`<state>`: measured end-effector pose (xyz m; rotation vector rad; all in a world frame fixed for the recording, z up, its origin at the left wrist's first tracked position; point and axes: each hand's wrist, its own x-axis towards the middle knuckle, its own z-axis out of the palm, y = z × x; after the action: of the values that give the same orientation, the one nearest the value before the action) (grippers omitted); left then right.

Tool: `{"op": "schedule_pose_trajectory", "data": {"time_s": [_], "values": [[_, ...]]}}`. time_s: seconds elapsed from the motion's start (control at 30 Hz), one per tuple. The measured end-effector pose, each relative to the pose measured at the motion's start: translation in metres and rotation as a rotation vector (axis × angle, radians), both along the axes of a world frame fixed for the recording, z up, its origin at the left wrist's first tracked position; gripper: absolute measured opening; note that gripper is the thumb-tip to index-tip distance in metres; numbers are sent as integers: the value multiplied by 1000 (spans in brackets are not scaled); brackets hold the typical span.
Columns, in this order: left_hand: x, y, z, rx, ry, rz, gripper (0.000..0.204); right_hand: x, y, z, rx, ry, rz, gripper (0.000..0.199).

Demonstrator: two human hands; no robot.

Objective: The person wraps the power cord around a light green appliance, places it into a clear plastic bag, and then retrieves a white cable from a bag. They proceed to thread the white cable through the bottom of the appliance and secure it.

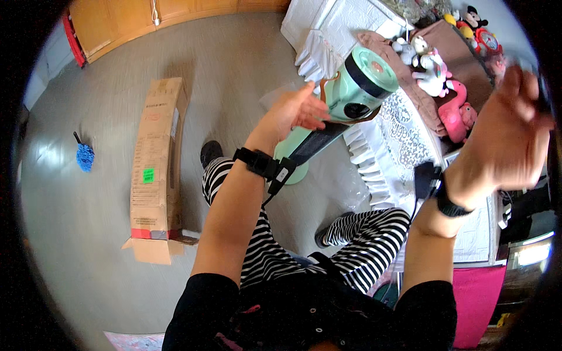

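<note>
The left hand (295,111) is reaching out toward the tall mint-green tower-shaped appliance with a dark band near its top and a round pale-green foot (345,105), and the fingers are spread apart, thumb out, just touching or nearly touching the upper body of it; I cannot tell if there is real contact. That appliance is standing tilted on the grey floor (88,205), between the person's legs in black-and-white striped trousers (363,234) and the bed with the white lace-edged cover (398,140). A brown strap is looping around its head.

The right hand (506,134) is hovering raised at the far side, over the bed edge, blurred with motion; the fingers are looking loosely open and holding nothing, though the blur is hiding the detail.

By my reading, the step in hand is taking hold of the appliance by its top, and neither hand is gripping it. A next move would call for the left fingers to close around the head or the strap while the other hand is coming in to steady the leaning column.

Off to the left, a long brown cardboard box with one end flap open (155,169) is lying flat on the floor, and a small blue fluffy duster (85,155) is lying well apart from it. Pink and white plush toys (445,88) are piling on the bed.
</note>
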<state>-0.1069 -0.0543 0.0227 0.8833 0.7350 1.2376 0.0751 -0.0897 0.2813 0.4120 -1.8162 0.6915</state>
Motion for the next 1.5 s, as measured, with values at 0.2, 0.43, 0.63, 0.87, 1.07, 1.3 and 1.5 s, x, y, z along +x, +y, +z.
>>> {"op": "schedule_pose_trajectory", "data": {"time_s": [0.2,0.43,0.63,0.87,1.07,1.3,1.5], "values": [[13,10,-18,-128,70,-82,70,11,-68,-58,-840,-33,653,36],[19,1,-15,-22,203,-74,60,7,-90,-160,-1390,-545,639,35],[9,-5,-18,-30,369,-7,53,-6,-53,-307,-496,-1404,-78,30],[27,9,-49,26,698,-5,44,9,-32,-420,-407,-1361,-301,38],[59,13,-64,61,272,-17,28,1,-47,-420,-320,-1183,-267,43],[57,14,-74,-51,324,54,20,14,8,-323,-674,-704,-969,14],[61,12,-74,100,669,82,21,18,65,-274,-1281,-540,-882,37]]}}
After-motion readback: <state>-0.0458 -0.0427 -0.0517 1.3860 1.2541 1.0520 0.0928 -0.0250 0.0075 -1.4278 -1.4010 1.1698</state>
